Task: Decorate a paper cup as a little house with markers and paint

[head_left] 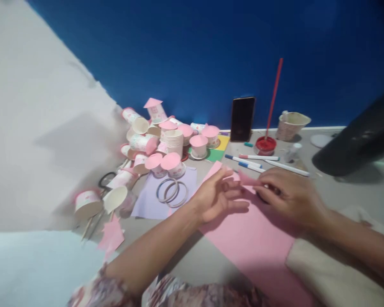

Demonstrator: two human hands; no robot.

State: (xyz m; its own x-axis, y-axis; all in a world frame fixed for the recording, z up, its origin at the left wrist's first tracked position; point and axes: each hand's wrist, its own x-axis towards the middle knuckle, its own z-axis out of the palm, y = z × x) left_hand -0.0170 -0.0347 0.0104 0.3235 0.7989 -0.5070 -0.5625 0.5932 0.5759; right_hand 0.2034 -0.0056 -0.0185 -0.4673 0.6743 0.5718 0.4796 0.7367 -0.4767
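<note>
Pink paper piece (247, 179), thin, pinched by right hand (288, 197); left hand (215, 195) loosely spread, half-curled, over smooth pink sheet (248, 234).

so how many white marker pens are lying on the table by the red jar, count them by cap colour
blue-capped white marker pens: 2
red-capped white marker pen: 1
plain white marker pen, no coloured cap showing: 1
total: 4
</note>
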